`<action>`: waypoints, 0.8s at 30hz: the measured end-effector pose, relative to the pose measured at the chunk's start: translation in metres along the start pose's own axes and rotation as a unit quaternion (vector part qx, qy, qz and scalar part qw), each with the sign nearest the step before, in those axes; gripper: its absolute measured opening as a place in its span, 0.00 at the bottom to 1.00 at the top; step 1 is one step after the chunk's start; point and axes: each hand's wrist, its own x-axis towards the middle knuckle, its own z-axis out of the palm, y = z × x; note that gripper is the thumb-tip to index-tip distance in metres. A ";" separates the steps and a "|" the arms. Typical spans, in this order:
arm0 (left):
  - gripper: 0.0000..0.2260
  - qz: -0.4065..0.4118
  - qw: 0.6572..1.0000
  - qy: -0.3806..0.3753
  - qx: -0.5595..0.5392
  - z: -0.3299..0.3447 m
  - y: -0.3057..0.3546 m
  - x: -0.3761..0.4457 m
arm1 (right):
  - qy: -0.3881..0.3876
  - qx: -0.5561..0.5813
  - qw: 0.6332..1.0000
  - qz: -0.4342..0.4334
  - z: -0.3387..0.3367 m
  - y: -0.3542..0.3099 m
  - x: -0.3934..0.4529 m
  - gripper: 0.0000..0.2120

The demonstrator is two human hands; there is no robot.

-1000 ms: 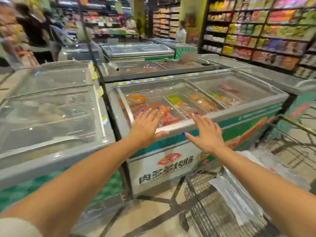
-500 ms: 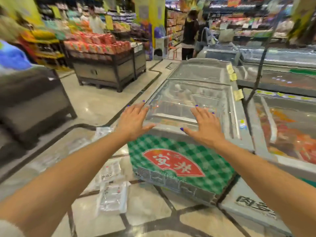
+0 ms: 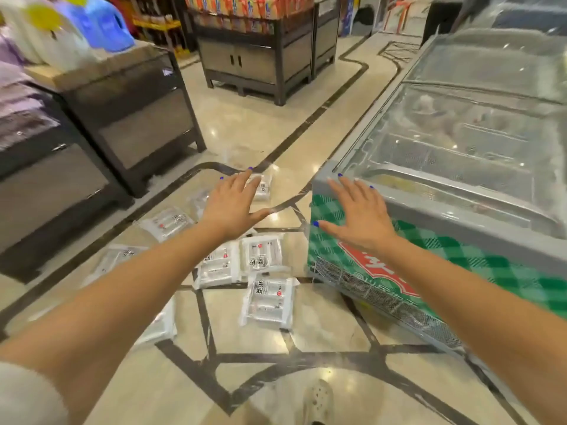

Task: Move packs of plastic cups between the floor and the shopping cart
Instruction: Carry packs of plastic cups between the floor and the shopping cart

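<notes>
Reaching out over the floor [image 3: 322, 332], left hand [image 3: 228, 207] and right hand [image 3: 357, 214] both held flat, palms down, fingers straight and spread, holding nothing. Left hand above the scattered packs of cups [image 3: 267, 302]; right hand in front of the near corner of the freezer [image 3: 460, 185], contact not confirmable from this view.

Location of goods: several clear packs lying flat on the tiles, loosely grouped just beside the freezer's green checked end, others strung out toward the dark shelf unit [image 3: 129, 118]. Shopping cart not in view.

Risks, as judged:
- Slippage. Glossy wrap on polished tile likely to slide away under a one-sided grab; a pack lifted by its film alone liable to sag or tear.
- Crushing. Thin cups inside apt to crack under a hard squeeze.
- Footing. Shoe [image 3: 317, 400] close to the spread of packs (a step onto one, on this shiny floor, a probable slip).
- Knocks. Freezer corner near the right wrist during any bend down.

Surface and room: pale glossy stone tiles with dark inlaid bands, strong glare. Supermarket aisle; glass-lidded freezer at right, dark shelf units at left, a stocked display stand [image 3: 260, 56] beyond.
</notes>
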 end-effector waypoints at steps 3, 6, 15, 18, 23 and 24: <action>0.39 -0.004 1.000 0.000 -0.016 0.020 -0.007 0.021 | -0.016 -0.004 1.000 -0.027 0.021 0.001 0.032 0.42; 0.36 -0.017 1.000 -0.007 -0.022 0.046 -0.018 0.043 | -0.028 0.001 0.999 -0.033 0.047 0.002 0.071 0.41; 0.37 -0.070 0.994 -0.071 -0.055 0.164 -0.060 0.083 | -0.137 -0.010 0.987 -0.086 0.171 0.000 0.161 0.43; 0.38 -0.068 0.990 -0.101 -0.076 0.218 -0.071 0.082 | -0.161 -0.014 0.982 -0.096 0.233 -0.005 0.172 0.47; 0.41 -0.113 0.976 -0.158 -0.100 0.341 -0.075 0.076 | -0.203 -0.001 0.975 -0.095 0.363 0.005 0.174 0.44; 0.41 -0.127 0.973 -0.166 -0.102 0.370 -0.073 0.075 | -0.210 -0.006 0.973 -0.099 0.393 0.012 0.173 0.44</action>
